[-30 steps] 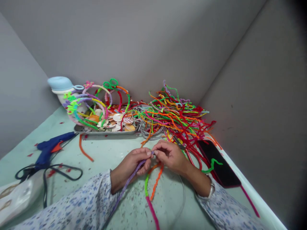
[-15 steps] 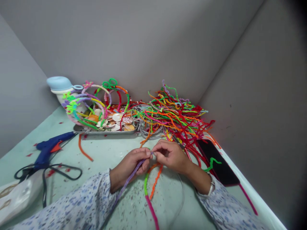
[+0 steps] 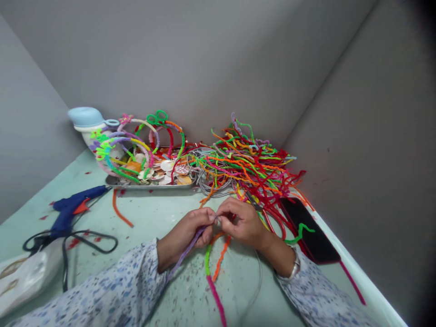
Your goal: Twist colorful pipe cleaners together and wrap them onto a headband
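Note:
Fingertips of my left hand [image 3: 192,234] are closed on a purple pipe cleaner [image 3: 186,253], whose long end trails down past my left wrist. My right hand [image 3: 244,222] pinches the tip of the same pipe cleaner, so the two hands almost meet. Below them hangs or lies a curved strand [image 3: 207,264] wrapped in orange, lime green and magenta; its upper end is hidden behind my fingers. A loose orange pipe cleaner end [image 3: 220,261] dangles beside it. A thin grey wire [image 3: 260,272] curves under my right wrist.
A metal tray [image 3: 153,186] holds shells and several colourful headbands [image 3: 131,141]. A heap of pipe cleaners [image 3: 252,159] and coiled wire [image 3: 213,186] sits beside it. Red-handled scissors [image 3: 254,200] and a phone [image 3: 316,240] lie right; a blue glue gun [image 3: 70,211] and bottle [image 3: 86,119] left.
Both hands keep their pinch on the purple pipe cleaner with only slight finger movement. My right wrist has shifted a little left, and the view has moved slightly.

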A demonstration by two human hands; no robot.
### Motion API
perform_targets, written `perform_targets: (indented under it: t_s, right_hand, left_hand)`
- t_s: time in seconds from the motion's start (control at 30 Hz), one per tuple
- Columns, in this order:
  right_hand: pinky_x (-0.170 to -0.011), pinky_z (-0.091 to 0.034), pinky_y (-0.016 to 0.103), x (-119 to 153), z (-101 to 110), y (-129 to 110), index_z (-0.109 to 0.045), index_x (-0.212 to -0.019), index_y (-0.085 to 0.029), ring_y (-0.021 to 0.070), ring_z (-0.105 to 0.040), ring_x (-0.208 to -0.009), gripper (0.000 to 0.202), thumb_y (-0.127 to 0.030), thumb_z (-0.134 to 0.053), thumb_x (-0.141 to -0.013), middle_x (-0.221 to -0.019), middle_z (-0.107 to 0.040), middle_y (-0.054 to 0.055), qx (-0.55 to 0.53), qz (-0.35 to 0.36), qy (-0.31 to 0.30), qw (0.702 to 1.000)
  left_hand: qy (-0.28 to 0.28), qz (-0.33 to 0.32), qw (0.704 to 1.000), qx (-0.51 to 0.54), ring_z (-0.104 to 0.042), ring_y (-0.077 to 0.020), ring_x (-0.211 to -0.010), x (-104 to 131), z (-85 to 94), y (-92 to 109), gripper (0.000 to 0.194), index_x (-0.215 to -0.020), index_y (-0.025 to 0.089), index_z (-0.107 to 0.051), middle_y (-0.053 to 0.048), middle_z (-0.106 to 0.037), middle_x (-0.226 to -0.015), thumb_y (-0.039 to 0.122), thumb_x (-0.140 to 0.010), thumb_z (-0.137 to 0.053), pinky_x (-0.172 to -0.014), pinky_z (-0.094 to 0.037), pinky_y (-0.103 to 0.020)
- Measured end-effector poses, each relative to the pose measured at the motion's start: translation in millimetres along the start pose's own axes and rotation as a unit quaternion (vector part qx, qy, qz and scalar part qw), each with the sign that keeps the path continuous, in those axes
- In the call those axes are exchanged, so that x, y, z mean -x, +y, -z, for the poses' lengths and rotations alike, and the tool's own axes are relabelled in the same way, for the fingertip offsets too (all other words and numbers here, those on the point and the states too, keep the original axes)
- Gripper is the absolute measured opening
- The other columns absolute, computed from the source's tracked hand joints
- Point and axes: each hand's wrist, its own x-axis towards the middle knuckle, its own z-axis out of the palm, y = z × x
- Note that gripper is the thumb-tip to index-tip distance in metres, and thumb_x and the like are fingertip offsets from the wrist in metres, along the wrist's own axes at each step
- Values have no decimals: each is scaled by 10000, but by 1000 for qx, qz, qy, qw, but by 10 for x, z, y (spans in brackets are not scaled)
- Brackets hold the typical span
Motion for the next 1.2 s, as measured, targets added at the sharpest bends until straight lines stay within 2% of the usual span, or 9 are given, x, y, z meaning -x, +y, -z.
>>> perform_targets:
  t_s: [0.2, 0.37, 0.43, 0.5, 0.63, 0.77, 0.97, 1.1, 1.2]
  right_hand:
    - [-624, -485, 269, -17, -16, -48, -648, -820, -209, 143, -588, -678, 184, -68, -552, -753, -739, -632, 17, -15, -10, 4, 1000]
    - [-607, -453, 245, -18, -12, -61, -644, -803, -200, 130, -572, -671, 148, -87, -555, -772, -735, -623, 10, -48, -67, -13, 996]
    - [-583, -435, 233, -19, 4, -63, -628, -806, -194, 123, -555, -655, 95, -123, -569, -783, -733, -605, 4, -60, -104, -21, 993]
    - [-559, -421, 224, -27, 27, -64, -601, -818, -187, 115, -538, -629, 32, -176, -580, -797, -731, -581, -3, -83, -152, -23, 985]
    - [-530, -403, 220, -60, 49, -90, -561, -790, -185, 105, -509, -566, 92, -263, -554, -840, -651, -537, -31, -133, -256, -60, 956]
    - [-528, -389, 218, -92, 9, -163, -576, -778, -182, 105, -506, -565, 123, -277, -544, -849, -635, -542, -35, -117, -301, -91, 942]
    - [-582, -406, 222, -106, -21, -206, -605, -772, -174, 111, -525, -634, 87, -193, -538, -824, -699, -585, -18, -53, -278, -81, 956]
    - [-627, -429, 230, -93, -14, -172, -632, -821, -172, 122, -564, -693, 102, -141, -538, -795, -770, -631, 1, -38, -259, -83, 961]
    - [-615, -440, 231, -91, -14, -164, -632, -845, -170, 119, -568, -670, 110, -155, -533, -802, -768, -635, 4, -86, -273, -90, 954]
  left_hand:
    - [0, -4, 1000, 2, -340, -46, -315, 2, 9, 11, 71, -748, 170, -535, 80, -468, -382, 224, -787, -558, -373, -249, -150]
    - [5, -13, 1000, -1, -319, -44, -314, 12, -8, 1, 73, -755, 175, -530, 88, -457, -382, 232, -794, -554, -366, -239, -149]
    - [25, -26, 999, -16, -324, -44, -325, 20, -37, -8, 83, -754, 175, -525, 89, -461, -393, 239, -800, -550, -368, -244, -147]
    - [71, -48, 995, -57, -341, -48, -342, 29, -74, -19, 103, -746, 175, -517, 85, -475, -409, 254, -806, -544, -374, -257, -148]
    - [184, -88, 964, -168, -361, -56, -373, 44, -132, -32, 101, -768, 179, -508, 83, -498, -436, 267, -797, -548, -399, -282, -157]
    - [231, -128, 925, -273, -374, -68, -423, 68, -144, -48, 120, -787, 182, -513, 79, -494, -482, 294, -827, -531, -434, -291, -173]
    - [209, -173, 870, -411, -422, -93, -510, 123, -124, -97, 131, -834, 184, -540, 72, -461, -553, 307, -867, -510, -492, -302, -196]
    - [199, -183, 859, -434, -468, -106, -537, 129, -105, -110, 136, -890, 188, -541, 54, -522, -597, 303, -897, -468, -512, -320, -205]
    - [205, -189, 850, -447, -457, -106, -527, 120, -99, -110, 138, -882, 188, -551, 54, -520, -590, 300, -895, -472, -508, -310, -205]
